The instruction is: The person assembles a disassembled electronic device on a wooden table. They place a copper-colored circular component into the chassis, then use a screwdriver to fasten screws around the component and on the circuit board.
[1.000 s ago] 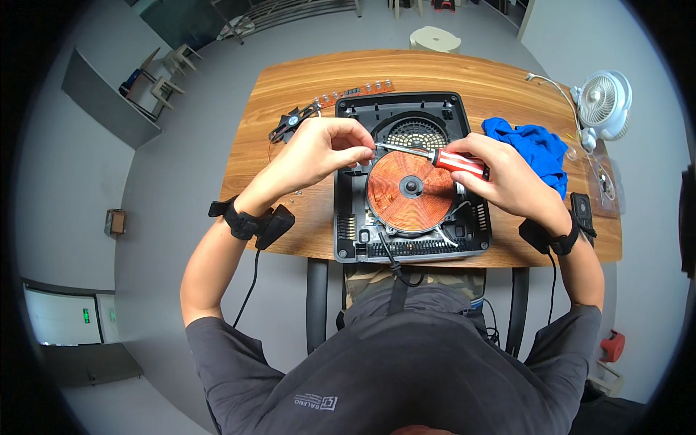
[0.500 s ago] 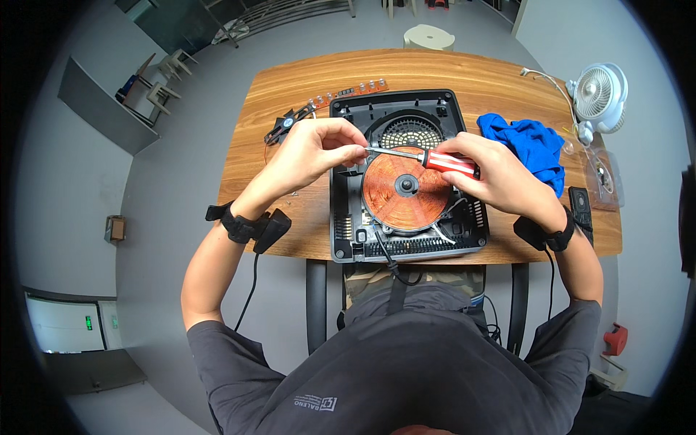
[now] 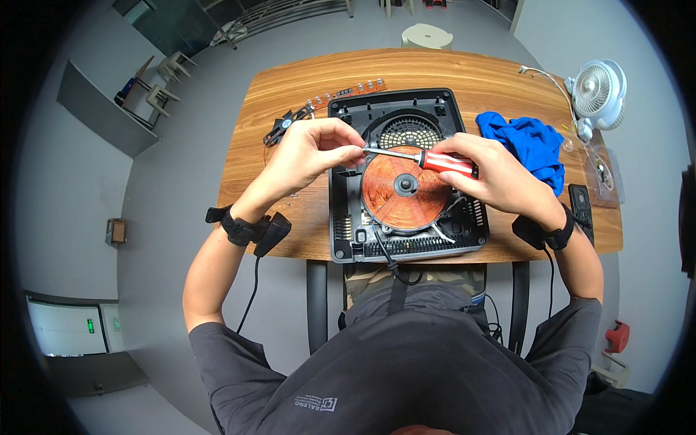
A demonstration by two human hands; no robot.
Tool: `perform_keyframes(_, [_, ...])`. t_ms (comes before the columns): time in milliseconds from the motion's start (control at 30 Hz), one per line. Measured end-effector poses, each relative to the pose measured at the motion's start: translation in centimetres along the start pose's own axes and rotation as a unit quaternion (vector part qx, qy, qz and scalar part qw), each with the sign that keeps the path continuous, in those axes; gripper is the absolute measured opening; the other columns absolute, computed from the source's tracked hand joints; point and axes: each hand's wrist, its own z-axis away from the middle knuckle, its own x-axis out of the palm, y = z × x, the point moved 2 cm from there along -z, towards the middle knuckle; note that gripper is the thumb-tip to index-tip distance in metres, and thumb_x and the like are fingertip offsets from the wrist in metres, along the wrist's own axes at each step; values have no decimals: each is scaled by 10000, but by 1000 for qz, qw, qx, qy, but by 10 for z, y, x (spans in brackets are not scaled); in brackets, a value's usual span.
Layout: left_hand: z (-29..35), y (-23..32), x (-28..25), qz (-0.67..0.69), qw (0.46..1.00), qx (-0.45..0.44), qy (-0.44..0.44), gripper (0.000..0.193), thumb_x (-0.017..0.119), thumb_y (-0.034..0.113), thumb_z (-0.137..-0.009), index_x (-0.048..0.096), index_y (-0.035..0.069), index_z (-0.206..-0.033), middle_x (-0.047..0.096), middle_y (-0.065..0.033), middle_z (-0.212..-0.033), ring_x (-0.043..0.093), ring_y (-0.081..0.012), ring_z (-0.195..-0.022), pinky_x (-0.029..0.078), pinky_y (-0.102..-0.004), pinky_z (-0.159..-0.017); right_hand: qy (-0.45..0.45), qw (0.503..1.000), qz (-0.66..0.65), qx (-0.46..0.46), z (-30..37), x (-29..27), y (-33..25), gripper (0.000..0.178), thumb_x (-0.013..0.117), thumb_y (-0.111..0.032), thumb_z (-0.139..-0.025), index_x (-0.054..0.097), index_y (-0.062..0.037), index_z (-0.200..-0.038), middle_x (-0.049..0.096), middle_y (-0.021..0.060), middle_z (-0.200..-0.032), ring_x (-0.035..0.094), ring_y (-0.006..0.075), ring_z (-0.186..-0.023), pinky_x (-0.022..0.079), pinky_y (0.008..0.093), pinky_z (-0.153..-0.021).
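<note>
In my right hand [image 3: 500, 172] is a screwdriver [image 3: 439, 161] with a red and white handle, its shaft pointing left. My left hand [image 3: 312, 154] has thumb and forefinger pinched at the screwdriver's tip; whatever small piece may be between them is too small to make out. Both hands hover over an opened black induction cooker housing [image 3: 338, 217]. Inside it sits a round copper coil [image 3: 378, 199] with a dark centre, below a round vent grille [image 3: 409, 133]. White leads lie by the coil's lower right.
A circuit board strip [image 3: 362, 88] with wires and a small fan part [image 3: 287, 123] lies left of the housing. To the right are a blue cloth [image 3: 525, 148], a white fan [image 3: 596, 90], a clear tray [image 3: 605, 174] and a black handheld device [image 3: 580, 205]. A stool [image 3: 428, 35] stands beyond the table [image 3: 304, 72].
Hardly anything differs. Both hands and the screwdriver keep nearly the same pose, and the whole view has shifted very slightly.
</note>
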Motion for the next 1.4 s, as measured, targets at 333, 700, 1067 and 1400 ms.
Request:
perform_keyframes(333, [6,6,-1,25,999,-8,-26,127,728,42,-1001,726,-50,-1088,786,-153,-1013,787,-201,-951,664,-316,-848,-6,994,-99,47,-1,-7,-4,397,766,-180,-932,670,4,-1271,764,155,-1033,748,231,-956,584,353,-853])
perform_keyframes(700, [18,17,-9,-75,997,26,-19,134,755,6,-969,736,-49,-1089,781,-125,-1016,780,-189,-976,654,-299,-843,-52,970,-215,98,-9,-9,-9,433,748,-139,-929,636,16,-1318,686,51,-1061,638,106,-975,527,270,-908])
perform_keyframes(1067, [18,12,-14,-77,996,21,-31,158,739,42,-992,743,-45,-1123,785,-117,-1001,773,-170,-973,642,-290,-846,-43,980,-178,73,-11,-5,-7,394,738,-200,-924,687,10,-1253,756,125,-1109,721,198,-1028,562,338,-915])
perform_keyframes(1400, [31,-52,-87,-430,899,-55,64,112,806,81,-923,796,-5,-993,772,-87,-924,740,-160,-847,601,-321,-799,-16,987,-136,79,-2,-5,3,377,736,-199,-910,682,23,-1210,748,137,-1023,705,198,-940,547,339,-847])
